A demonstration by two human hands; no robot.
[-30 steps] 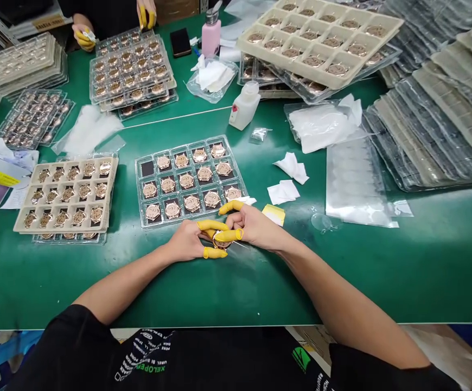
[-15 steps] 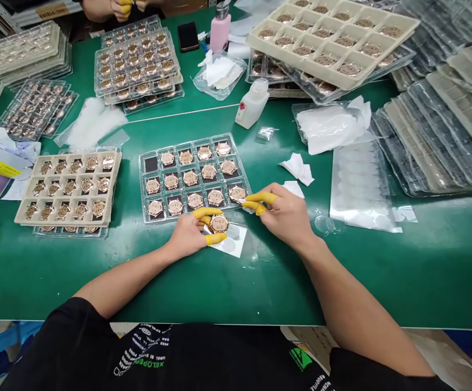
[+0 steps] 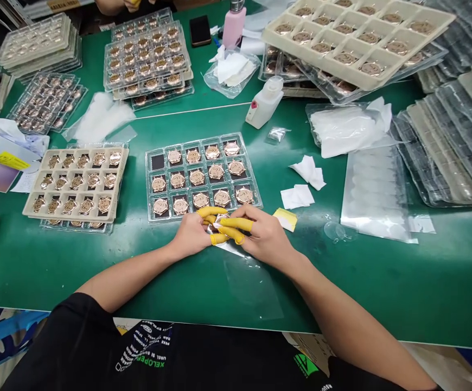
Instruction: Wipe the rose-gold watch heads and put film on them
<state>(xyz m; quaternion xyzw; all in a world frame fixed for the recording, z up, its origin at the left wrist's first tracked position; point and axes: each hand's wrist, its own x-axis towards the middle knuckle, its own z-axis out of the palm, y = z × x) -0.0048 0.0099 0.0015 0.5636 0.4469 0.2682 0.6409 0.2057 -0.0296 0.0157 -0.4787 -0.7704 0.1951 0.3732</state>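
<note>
My left hand (image 3: 193,234), with yellow finger cots, grips a rose-gold watch case (image 3: 222,216) by its edges, largely hidden by fingers. My right hand (image 3: 262,233), also in yellow finger cots, pinches a small white wipe (image 3: 217,224) against the case. Just behind the hands lies a clear plastic tray (image 3: 153,220) with rose-gold watch cases back side up. Its far left pocket (image 3: 157,162) holds no watch, only a dark pad. Beneath my hands is a white sheet (image 3: 233,248) with clear film.
A beige tray of watch cases (image 3: 118,187) stands at left. White wipes (image 3: 297,196), a yellow-edged piece (image 3: 285,219) and a white bottle (image 3: 264,102) lie or stand to the right. Stacked trays (image 3: 443,146) fill the far right. A co-worker's hand (image 3: 132,4) shows at the back.
My right hand has moved left from the tray's near right corner to the watch case, bringing the white wipe onto it. The view has shifted slightly; the yellow-edged piece is now uncovered.
</note>
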